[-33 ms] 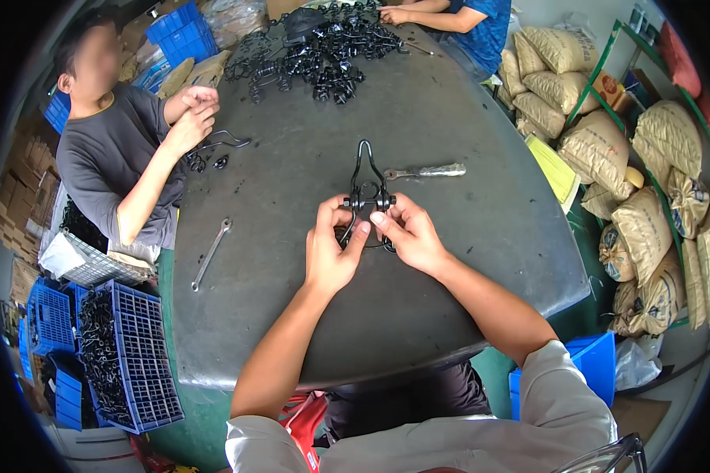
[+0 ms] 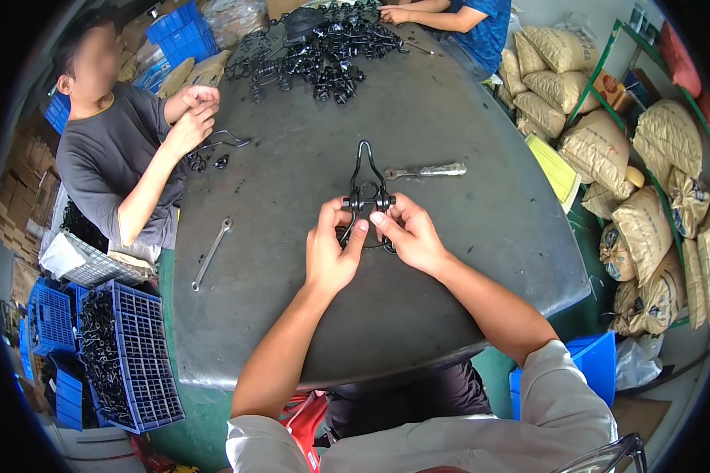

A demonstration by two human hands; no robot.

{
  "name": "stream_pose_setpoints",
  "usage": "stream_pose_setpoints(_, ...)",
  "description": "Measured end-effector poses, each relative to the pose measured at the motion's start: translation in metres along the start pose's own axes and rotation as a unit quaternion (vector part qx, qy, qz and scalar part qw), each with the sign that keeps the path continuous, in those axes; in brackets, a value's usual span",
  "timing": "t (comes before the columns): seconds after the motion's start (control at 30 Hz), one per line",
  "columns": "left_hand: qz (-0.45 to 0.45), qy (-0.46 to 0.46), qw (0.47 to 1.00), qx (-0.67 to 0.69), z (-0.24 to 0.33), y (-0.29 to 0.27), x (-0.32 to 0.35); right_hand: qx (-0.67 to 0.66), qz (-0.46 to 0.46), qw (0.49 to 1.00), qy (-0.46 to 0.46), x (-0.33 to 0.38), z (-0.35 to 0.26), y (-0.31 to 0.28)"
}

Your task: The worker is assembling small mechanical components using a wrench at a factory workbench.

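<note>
Between my hands is a black bent-rod metal clamp [image 2: 363, 177], its narrow loop pointing away from me and bolts sticking out at both sides. My left hand [image 2: 335, 248] is closed on its left side, thumb along the near part. On the right side, my right hand [image 2: 410, 236] grips it with thumb and fingers. My palms and fingers hide part of its near end. Just beyond the right hand lies a wrench with a wrapped handle [image 2: 434, 170]. A plain combination wrench [image 2: 212, 255] lies on the table to the left.
A heap of black metal parts [image 2: 315, 51] covers the far end of the dark table [image 2: 284, 169]. At the left a co-worker [image 2: 118, 158] holds their hands over some loose parts; another person's arm [image 2: 438, 17] reaches in at the back. Blue crates [image 2: 146, 359] and stacked sacks [image 2: 599, 150] flank the table.
</note>
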State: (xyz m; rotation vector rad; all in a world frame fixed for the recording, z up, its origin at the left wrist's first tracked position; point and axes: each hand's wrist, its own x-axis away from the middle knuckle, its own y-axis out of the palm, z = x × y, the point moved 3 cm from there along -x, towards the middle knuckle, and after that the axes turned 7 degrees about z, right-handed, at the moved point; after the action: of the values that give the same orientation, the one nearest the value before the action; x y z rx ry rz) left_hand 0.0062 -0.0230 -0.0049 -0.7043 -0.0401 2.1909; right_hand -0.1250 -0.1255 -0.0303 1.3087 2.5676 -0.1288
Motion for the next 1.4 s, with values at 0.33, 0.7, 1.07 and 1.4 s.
stream_pose_setpoints(0.33,0.045,0.008,0.984,-0.173,-0.005,-0.001,0.005,0.03,-0.021,0.999,-0.001,0.0,0.013,0.006)
stream_pose_setpoints(0.7,0.033,-0.013,0.992,-0.12,-0.01,-0.001,0.005,0.022,-0.062,0.998,0.015,0.007,-0.012,0.008)
stream_pose_setpoints(1.07,-0.02,-0.15,0.976,0.157,-0.03,0.0,-0.006,-0.025,-0.03,0.995,0.086,-0.009,-0.003,0.0)
stream_pose_setpoints(1.4,-0.118,-0.242,0.903,0.335,-0.034,-0.005,-0.01,-0.018,-0.042,0.994,0.096,-0.004,-0.011,-0.007)
